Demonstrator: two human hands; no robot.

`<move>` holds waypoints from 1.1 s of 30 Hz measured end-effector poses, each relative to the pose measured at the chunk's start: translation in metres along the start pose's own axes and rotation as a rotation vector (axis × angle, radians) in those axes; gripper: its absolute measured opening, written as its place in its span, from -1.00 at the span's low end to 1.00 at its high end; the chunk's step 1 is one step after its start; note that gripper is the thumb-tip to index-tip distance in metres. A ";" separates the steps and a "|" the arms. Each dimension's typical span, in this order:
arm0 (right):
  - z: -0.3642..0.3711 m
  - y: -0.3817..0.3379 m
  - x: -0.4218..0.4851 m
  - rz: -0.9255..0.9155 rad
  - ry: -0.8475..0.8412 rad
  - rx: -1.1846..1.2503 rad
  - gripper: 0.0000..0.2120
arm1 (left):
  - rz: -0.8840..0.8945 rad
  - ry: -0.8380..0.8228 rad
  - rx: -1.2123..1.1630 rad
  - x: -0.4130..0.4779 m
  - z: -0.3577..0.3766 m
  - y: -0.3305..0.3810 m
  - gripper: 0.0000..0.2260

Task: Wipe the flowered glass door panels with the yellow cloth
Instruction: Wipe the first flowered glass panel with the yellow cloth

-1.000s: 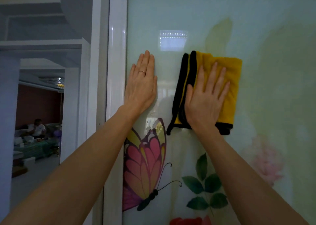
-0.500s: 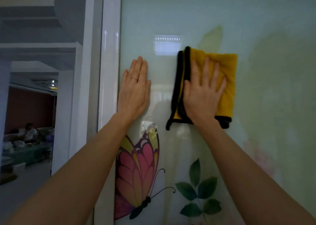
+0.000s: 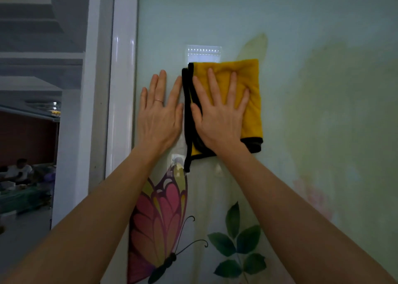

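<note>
Pressing the yellow cloth (image 3: 255,115) onto the flowered glass door panel (image 3: 323,132) for even wiping, the right hand (image 3: 219,122) lies flat, grip released, the left hand (image 3: 159,120) likewise bracing at its nine o'clock.

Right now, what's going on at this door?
A person is wiping a printed glass door panel. Their right hand presses a folded yellow cloth flat against the glass, fingers spread. The left hand rests flat on the glass just beside it, near the white frame. Both sit above a painted butterfly.
</note>
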State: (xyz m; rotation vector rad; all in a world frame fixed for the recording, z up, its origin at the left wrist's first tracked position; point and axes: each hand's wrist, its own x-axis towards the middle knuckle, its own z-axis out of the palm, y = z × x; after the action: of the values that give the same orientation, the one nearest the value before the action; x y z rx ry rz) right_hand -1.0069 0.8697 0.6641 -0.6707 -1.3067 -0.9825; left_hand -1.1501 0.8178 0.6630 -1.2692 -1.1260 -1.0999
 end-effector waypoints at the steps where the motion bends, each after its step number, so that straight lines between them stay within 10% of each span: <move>1: 0.000 0.007 0.006 0.013 -0.001 -0.002 -0.47 | -0.004 -0.002 -0.006 0.000 -0.001 0.001 -0.50; 10: -0.010 0.046 -0.010 0.267 0.020 -0.083 -0.47 | -0.001 0.069 -0.091 0.031 -0.008 0.010 -0.60; 33: -0.007 0.025 0.052 0.190 -0.128 -0.028 -0.44 | -0.023 0.051 -0.011 0.072 0.015 0.035 -0.54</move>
State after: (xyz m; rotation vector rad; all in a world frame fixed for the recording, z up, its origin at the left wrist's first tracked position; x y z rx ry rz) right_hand -0.9825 0.8642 0.7165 -0.8740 -1.3156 -0.8156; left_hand -1.1061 0.8342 0.7299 -1.2333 -1.1001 -1.1506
